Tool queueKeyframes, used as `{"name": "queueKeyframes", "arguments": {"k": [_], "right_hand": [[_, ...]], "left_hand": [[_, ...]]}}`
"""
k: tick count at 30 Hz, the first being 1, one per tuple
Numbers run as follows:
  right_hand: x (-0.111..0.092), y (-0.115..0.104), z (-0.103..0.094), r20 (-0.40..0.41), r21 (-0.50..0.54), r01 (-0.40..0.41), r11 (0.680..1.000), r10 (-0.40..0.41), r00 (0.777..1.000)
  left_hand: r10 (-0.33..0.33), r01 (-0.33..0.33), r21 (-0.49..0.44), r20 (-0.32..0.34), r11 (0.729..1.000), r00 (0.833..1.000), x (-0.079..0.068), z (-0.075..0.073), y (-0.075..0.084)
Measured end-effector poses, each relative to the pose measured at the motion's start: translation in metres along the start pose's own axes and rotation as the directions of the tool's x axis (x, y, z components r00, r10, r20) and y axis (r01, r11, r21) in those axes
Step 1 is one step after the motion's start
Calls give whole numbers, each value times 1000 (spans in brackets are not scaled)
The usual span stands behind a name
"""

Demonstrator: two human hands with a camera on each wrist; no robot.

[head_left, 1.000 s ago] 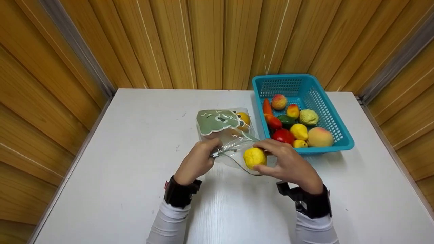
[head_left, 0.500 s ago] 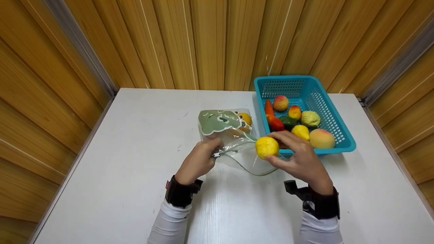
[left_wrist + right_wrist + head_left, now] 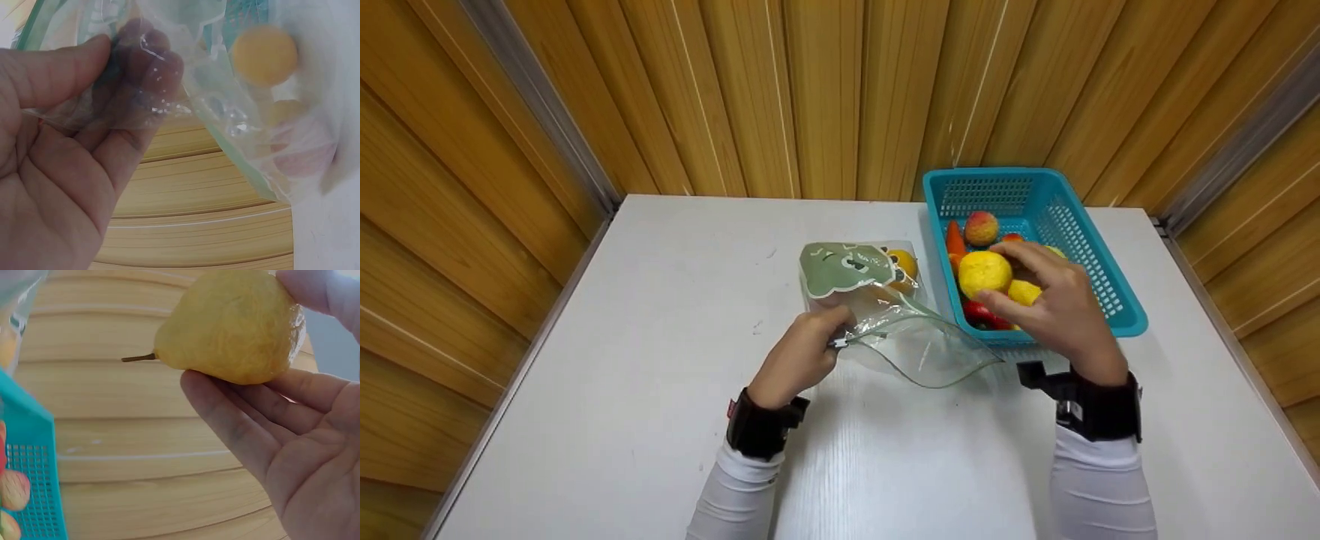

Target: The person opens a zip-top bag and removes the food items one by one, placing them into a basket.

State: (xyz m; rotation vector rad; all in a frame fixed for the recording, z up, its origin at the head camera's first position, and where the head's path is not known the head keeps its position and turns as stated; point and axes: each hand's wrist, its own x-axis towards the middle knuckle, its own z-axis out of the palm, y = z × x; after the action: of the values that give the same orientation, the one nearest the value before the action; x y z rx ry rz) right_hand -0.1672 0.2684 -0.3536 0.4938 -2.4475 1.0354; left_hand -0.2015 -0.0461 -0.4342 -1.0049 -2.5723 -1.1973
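A yellow pear [image 3: 985, 274] with a thin brown stem [image 3: 139, 358] is held by my right hand [image 3: 1065, 304] between thumb and fingers, over the blue basket [image 3: 1129, 321]. My left hand [image 3: 797, 358] pinches the edge of a clear zip bag [image 3: 934, 351] near its white slider [image 3: 838, 343], thumb on one side and fingers behind the film. The bag lies with its mouth gaping toward the right and has a green cartoon print [image 3: 840, 268]. Inside show an orange fruit [image 3: 265, 55] and a pinkish one [image 3: 304, 147], blurred by the plastic.
In the basket are a carrot [image 3: 955, 238], a peach [image 3: 981, 228], a red fruit [image 3: 984, 315], a yellow fruit [image 3: 1024, 292] and others partly hidden by my right hand. The white table [image 3: 682, 300] ends at a wood-panelled wall [image 3: 750, 97] behind.
My right hand has carried the pear from over the bag's mouth up and right to over the basket. The left hand has stayed at the bag's edge.
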Motion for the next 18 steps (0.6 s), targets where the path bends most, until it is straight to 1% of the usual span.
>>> {"name": "queueKeyframes", "arguments": {"k": [4, 6, 8, 11, 13, 15, 18], "right_hand": [[12, 9, -5, -25, 18, -41, 999, 42, 999], [17, 16, -7, -28, 9, -52, 999, 52, 998], [24, 23, -8, -15, -13, -64, 998, 64, 998], [35, 32, -10, 36, -84, -92, 992, 95, 995], [44, 37, -10, 86, -138, -122, 983, 135, 987], [53, 43, -10, 142, -187, -151, 971, 178, 974], [66, 54, -8, 215, -236, -196, 952, 248, 945]], "left_hand": [[4, -4, -8, -1, 1000, 1000, 0, -1, 1], [5, -5, -4, 0, 1000, 1000, 0, 0, 1], [7, -7, 1, 1, 1000, 1000, 0, 0, 1], [8, -8, 8, 0, 1000, 1000, 0, 0, 1], [8, -8, 8, -2, 1000, 1000, 0, 0, 1], [8, -8, 4, -4, 1000, 1000, 0, -1, 1], [9, -9, 0, -6, 1000, 1000, -1, -1, 1]]}}
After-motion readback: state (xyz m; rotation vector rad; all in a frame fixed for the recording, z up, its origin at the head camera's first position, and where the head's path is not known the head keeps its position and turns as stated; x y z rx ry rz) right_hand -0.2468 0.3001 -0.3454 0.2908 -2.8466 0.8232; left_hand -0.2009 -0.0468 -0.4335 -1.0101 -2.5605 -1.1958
